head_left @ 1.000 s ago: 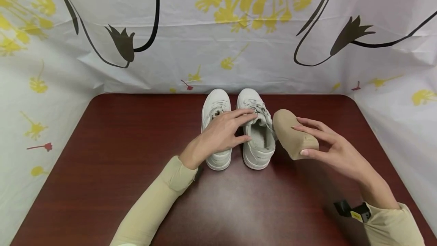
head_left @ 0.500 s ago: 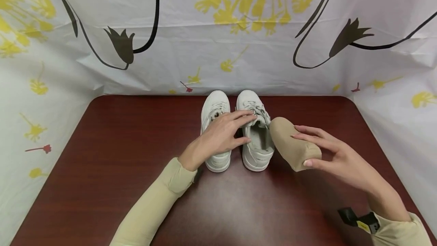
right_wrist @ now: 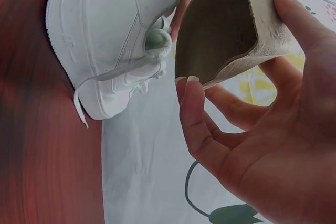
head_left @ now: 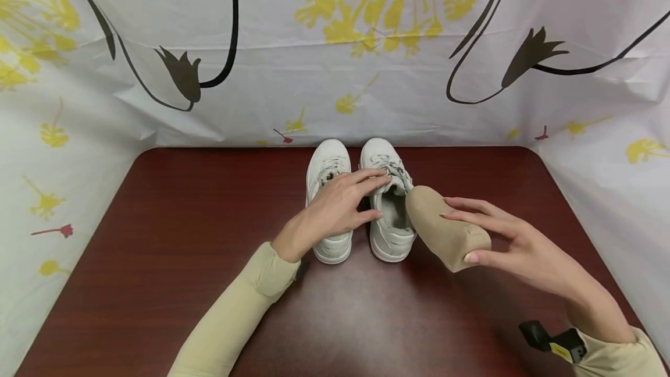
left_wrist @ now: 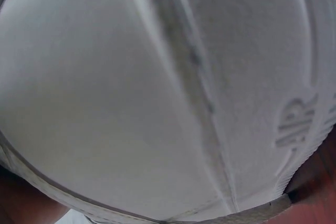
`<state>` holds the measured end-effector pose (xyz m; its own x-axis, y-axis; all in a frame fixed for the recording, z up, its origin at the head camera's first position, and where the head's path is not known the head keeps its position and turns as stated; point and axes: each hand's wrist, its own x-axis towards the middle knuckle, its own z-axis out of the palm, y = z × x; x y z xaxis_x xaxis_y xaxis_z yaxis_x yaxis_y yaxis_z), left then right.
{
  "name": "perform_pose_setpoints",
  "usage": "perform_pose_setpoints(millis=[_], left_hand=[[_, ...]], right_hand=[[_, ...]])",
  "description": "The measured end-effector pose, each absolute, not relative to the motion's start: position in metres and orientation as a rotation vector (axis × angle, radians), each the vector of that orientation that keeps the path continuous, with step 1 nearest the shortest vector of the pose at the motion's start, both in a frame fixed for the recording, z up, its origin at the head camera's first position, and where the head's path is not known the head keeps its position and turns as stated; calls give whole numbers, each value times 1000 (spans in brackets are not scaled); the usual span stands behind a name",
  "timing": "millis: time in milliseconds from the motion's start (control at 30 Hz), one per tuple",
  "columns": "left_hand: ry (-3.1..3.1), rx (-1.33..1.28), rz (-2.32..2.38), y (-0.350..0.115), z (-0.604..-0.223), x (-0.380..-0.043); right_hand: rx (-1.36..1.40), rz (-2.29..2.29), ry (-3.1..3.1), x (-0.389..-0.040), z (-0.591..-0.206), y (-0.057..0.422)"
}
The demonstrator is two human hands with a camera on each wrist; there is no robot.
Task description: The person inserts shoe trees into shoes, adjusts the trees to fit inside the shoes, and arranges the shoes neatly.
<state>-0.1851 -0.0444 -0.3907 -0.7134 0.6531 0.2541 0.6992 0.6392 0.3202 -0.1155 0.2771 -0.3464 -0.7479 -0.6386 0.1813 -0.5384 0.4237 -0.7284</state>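
Note:
Two white lace-up sneakers stand side by side, toes pointing away: a left sneaker (head_left: 331,162) and a right sneaker (head_left: 391,246). My left hand (head_left: 335,205) reaches across the left one, its fingers lying at the tongue and laces of the right one and its thumb at the collar. My right hand (head_left: 515,243) holds a tan, rounded shoe insert (head_left: 442,226) between thumb and fingers, its round end overlapping the right sneaker's outer rim. In the right wrist view the insert (right_wrist: 220,24) shows a hollow underside. The left wrist view is filled by the left sneaker's side (left_wrist: 105,93).
Both shoes are on a dark red-brown tabletop (head_left: 209,214) near its far edge. A white sheet with flower prints (head_left: 293,86) hangs behind it and along both sides. One loose shoelace end (right_wrist: 81,106) trails down the right sneaker's side. A small black device (head_left: 555,342) is strapped to my right wrist.
My right hand has drawn the insert slightly toward me, its round end now closer to the right sneaker's opening. The left hand and both sneakers stay in place.

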Motion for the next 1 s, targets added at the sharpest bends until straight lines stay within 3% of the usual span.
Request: perform_pose_setpoints(millis=[1000], left_hand=[[-2722,-1125,-657,-48,-391,-184]], right_hand=[[-1005,-1186,2468,-119,-341,263]])
